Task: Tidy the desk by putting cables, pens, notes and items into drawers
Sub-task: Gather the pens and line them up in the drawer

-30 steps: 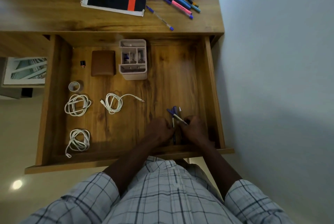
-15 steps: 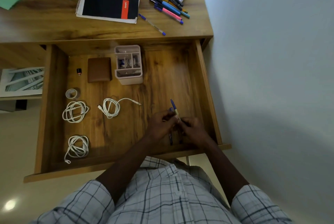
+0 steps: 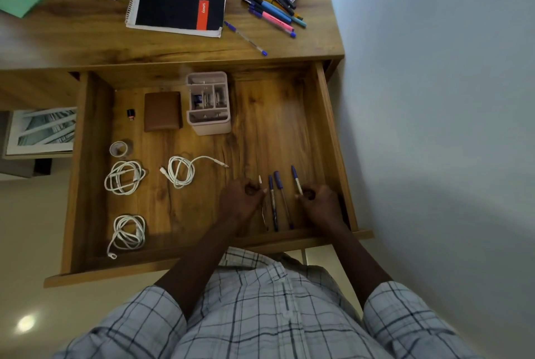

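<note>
The drawer (image 3: 324,115) holds four pens (image 3: 273,205): left hand (image 3: 241,202) pinches one, right hand (image 3: 318,203) pinches another, two lie between; three coiled cables (image 3: 181,170) lie leftward.

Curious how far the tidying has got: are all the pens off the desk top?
No, a bunch of coloured pens lies on the desk top.
</note>
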